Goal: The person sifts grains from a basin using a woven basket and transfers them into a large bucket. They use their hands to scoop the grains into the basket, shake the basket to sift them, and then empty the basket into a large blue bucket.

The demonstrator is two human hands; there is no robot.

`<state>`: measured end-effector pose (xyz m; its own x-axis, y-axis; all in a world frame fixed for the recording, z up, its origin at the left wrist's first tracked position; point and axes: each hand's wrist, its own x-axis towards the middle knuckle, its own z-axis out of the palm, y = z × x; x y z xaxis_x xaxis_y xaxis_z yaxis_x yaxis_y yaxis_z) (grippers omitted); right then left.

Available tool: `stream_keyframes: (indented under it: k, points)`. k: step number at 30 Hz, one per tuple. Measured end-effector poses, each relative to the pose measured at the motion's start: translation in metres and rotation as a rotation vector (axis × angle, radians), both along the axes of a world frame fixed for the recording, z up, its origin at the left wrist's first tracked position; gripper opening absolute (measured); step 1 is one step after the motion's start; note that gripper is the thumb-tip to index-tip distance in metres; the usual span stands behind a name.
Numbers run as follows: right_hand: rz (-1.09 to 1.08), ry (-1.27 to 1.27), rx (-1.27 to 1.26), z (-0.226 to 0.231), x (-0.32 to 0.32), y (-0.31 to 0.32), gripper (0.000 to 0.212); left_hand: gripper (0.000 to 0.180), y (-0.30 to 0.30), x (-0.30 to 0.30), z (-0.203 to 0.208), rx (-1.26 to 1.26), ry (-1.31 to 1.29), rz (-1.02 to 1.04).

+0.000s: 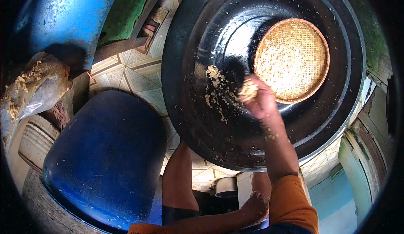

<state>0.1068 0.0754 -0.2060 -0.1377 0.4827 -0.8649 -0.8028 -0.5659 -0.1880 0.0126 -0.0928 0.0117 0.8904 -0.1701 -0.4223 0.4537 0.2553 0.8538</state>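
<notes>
My right hand [261, 99] is over the big black basin [227, 139], blurred by motion, its fingers closed round a clump of pale bean-like pieces [249, 89]. It is just beside the lower left rim of a round woven bamboo tray [309, 80]. That tray sits inside the basin with a spread of the same pale pieces [277, 61] on its weave. More loose pieces [215, 75] lie scattered on the basin wall, left of my hand. My left hand [256, 204] is low by my leg, dotted with pale bits; its fingers do not show clearly.
A dark blue plastic drum [105, 154] stands at the left, with a lighter blue drum [71, 15] beyond it. A clear plastic bag [38, 86] with tan scraps is at the far left. A small metal pot [226, 187] is on the tiled floor [147, 76] below the basin.
</notes>
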Motion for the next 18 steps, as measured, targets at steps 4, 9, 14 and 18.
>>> stream_keyframes:
  k: [4,9,14,18]
  points:
    - [-0.235,-0.761,0.212,0.039,0.034,0.024,0.018,0.024,-0.032,-0.001,0.0,0.05,0.103,0.224]
    - [0.593,-2.013,0.331,-0.007,0.085,0.017,0.029,0.024,-0.014,-0.005,0.002,0.104,-0.098,0.175]
    - [0.78,-1.692,0.688,-0.006,0.007,-0.008,0.027,0.028,-0.021,-0.001,0.001,0.147,0.008,0.112]
    - [0.935,-1.43,0.48,-0.045,-0.04,-0.067,0.047,0.035,-0.02,-0.001,-0.003,0.042,0.023,0.013]
